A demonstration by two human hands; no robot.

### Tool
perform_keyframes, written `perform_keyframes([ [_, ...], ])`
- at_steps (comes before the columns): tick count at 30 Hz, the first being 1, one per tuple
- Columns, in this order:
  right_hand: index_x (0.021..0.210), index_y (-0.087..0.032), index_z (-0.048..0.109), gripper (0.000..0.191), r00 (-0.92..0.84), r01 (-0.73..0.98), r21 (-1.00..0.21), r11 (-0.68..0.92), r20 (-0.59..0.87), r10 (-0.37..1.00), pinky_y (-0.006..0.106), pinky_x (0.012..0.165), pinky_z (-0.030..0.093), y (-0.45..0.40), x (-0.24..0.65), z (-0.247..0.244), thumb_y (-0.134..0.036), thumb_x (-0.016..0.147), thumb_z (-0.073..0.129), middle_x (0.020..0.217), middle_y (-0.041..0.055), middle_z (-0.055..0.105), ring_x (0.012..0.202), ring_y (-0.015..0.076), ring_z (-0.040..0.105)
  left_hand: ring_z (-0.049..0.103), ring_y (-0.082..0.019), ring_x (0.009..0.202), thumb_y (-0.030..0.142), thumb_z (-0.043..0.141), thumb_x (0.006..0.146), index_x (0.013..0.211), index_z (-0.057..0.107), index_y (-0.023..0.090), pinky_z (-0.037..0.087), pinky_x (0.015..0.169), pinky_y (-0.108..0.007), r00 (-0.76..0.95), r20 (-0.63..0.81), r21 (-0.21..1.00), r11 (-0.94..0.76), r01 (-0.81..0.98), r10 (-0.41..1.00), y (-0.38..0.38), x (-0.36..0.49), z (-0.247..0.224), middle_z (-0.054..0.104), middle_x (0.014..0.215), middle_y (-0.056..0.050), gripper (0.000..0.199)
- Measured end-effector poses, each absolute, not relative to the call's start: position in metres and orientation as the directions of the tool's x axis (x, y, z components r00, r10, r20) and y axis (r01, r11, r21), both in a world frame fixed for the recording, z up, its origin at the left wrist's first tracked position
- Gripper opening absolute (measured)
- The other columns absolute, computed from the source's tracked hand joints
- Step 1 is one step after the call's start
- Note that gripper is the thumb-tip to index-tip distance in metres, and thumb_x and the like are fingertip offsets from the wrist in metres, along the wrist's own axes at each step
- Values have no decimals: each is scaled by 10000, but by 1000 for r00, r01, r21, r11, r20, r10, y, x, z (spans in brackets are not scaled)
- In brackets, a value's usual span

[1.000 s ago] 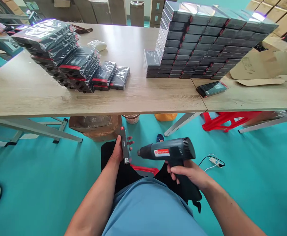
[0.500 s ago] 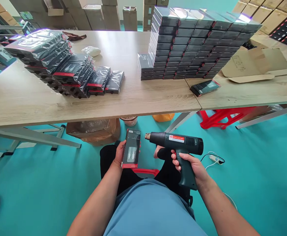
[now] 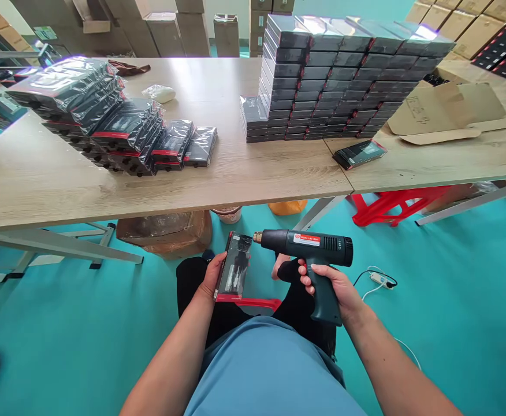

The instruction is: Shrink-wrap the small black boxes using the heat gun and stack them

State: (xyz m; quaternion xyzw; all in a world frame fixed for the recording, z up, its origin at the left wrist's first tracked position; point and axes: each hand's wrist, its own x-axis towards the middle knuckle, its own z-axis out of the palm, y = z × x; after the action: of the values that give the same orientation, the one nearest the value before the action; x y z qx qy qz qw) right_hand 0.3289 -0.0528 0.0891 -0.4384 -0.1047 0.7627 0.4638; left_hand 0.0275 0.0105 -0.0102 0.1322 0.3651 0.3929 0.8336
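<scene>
My left hand [image 3: 213, 274] is closed around a slim black box [image 3: 234, 267] with a red lower edge and a picture on its front. The box is held tilted above my lap. In my right hand [image 3: 328, 283] is a dark heat gun [image 3: 307, 245], gripped by its handle, with a red and white label on its barrel. Its metal nozzle points left, close to the upper right corner of the box. I cannot tell whether nozzle and box touch.
On the wooden table [image 3: 218, 188], loosely wrapped boxes [image 3: 136, 127] are piled at the left and a tall stack of boxes [image 3: 335, 86] stands at the right. A single box [image 3: 359, 153] lies near the front edge. A flattened carton [image 3: 447, 112] lies farther right; a power strip [image 3: 382, 280] is on the floor.
The heat gun has shifted slightly left and up, its nozzle now nearer the box. The box has tilted and turned a little in my left hand.
</scene>
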Motion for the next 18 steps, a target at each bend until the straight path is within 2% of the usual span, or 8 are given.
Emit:
perform_keyframes([
  [4,981,-129,767,255,-191,-580,-592,-559,-569,800,186,521,559,-45,322,90,-238,753,798,860,61,705,662,125,641,753,-321,922,431,528,931,1180,729,28,607,760,-402,426,-534,483,677,-555,730,12,28,-15,756,1140,-226,515],
  [6,998,-138,756,267,-192,-510,-649,-565,-555,809,200,521,551,-42,317,96,-250,759,793,861,64,714,665,134,648,754,-328,938,463,510,953,1193,724,39,612,759,-409,417,-562,462,689,-558,714,14,28,-18,763,1117,-218,533],
  [9,950,-136,746,266,-341,-270,-754,-599,-507,792,241,507,529,-42,311,113,-283,739,813,819,63,721,633,154,646,766,-304,828,437,546,954,1143,744,94,615,710,-387,323,-649,441,686,-579,689,18,28,-27,792,936,-150,439],
  [12,833,-138,733,219,-548,7,-808,-589,-496,673,279,505,511,-39,307,130,-289,708,831,753,47,697,599,167,627,758,-247,696,303,628,914,1062,759,159,609,676,-333,179,-664,477,595,-647,726,20,25,-36,780,792,-60,245],
  [14,824,-156,720,195,-508,71,-846,-529,-487,710,291,528,513,-31,304,135,-295,726,816,742,34,687,605,165,609,756,-251,669,293,639,903,1046,762,164,609,649,-340,180,-650,477,581,-659,738,19,23,-39,775,772,-55,228],
  [16,840,-172,708,174,-379,60,-886,-459,-446,811,298,564,518,-22,301,137,-314,769,780,749,36,695,630,167,602,764,-296,700,351,619,913,1066,764,145,612,629,-385,264,-645,442,632,-636,717,18,22,-38,778,788,-90,295],
  [18,845,-179,704,156,-332,64,-905,-421,-417,846,300,587,520,-17,299,138,-320,796,752,760,42,708,652,171,603,769,-331,750,389,596,922,1098,761,120,615,642,-423,328,-610,426,648,-631,721,18,22,-36,783,819,-124,361],
])
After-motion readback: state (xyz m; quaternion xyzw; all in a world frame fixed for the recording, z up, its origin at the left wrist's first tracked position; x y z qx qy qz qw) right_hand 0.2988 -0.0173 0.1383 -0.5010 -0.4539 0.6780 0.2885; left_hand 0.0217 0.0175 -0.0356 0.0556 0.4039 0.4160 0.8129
